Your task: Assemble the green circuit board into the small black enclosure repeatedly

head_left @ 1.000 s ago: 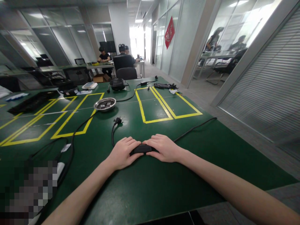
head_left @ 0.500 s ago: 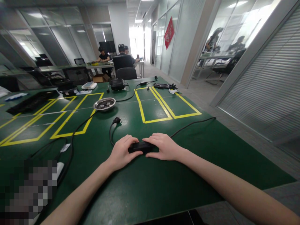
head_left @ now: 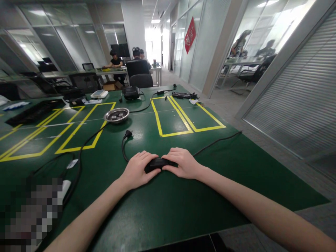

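Observation:
A black power adapter [head_left: 158,163] lies low over the green table [head_left: 168,210], between my two hands. My left hand [head_left: 138,169] is closed around its left end, thumb in front and fingers behind. At its right end, my right hand [head_left: 182,162] pinches it, thumb in front and fingers behind. From the left side a cord curves up to a black plug [head_left: 128,134] on the tabletop. Another thin black cable [head_left: 216,142] runs from behind my right hand toward the table's right edge. The palms hide both ends of the adapter.
A metal bowl [head_left: 117,115] with small metal parts stands beyond the plug. Yellow tape [head_left: 175,134] marks rectangles on the table. A black pouch [head_left: 131,93], a folded tripod [head_left: 185,95] and a black tray [head_left: 34,112] lie farther back. Cables cross the left side. People sit at distant tables.
The right thumb has come up closer against the adapter, and the fingers of my right hand have shifted slightly right. The adapter stays in place between both hands.

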`<state>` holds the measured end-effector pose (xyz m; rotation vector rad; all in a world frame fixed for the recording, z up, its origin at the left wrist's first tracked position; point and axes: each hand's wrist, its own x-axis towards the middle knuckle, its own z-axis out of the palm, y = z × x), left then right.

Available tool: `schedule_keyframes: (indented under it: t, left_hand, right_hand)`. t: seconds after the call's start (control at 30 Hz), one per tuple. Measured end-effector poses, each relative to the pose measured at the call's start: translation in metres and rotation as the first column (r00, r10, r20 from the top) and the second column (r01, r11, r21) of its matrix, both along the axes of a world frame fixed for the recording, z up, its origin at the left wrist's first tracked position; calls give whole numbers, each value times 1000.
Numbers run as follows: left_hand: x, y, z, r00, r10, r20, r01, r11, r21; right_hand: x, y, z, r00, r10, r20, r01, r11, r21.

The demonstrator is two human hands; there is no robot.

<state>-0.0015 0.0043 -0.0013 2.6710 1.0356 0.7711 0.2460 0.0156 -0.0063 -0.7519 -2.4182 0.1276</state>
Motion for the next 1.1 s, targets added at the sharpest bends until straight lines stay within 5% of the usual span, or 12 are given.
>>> schedule_keyframes:
  t: [0.1,0.33,0.57,0.67,0.73,0.87,1.0,1.1]
  left_hand:
    - [2,-2,1,999,10,38,-5,993,-121]
    - [5,-2,6,998,17,65,7,933,-360]
    - [2,-2,-2,989,45,141,-32,995,-93]
    - [0,-1,-4,993,30,117,-27,999,-23]
    - [-1,0,-5,998,-8,69,12,999,-47]
    - [-1,1,-5,997,-73,-11,71,993,-99]
    - [-1,1,-5,997,-71,-26,68,993,-100]
    - [-2,1,-5,997,-70,-19,68,993,-99]
  right_hand:
    - [2,0,2,999,-27,24,27,999,18]
    - [3,-7,6,968,125,219,-119,992,-43]
    - [7,0,-1,971,-38,238,58,995,-78]
    - [21,17,-3,961,-254,106,265,958,-106]
    - [35,31,-1,877,-480,3,476,870,-129]
    - [73,54,8,567,-814,-125,790,580,-198]
    - [108,63,16,310,-911,-273,901,373,-222]
    - [122,66,15,208,-941,-266,926,277,-258]
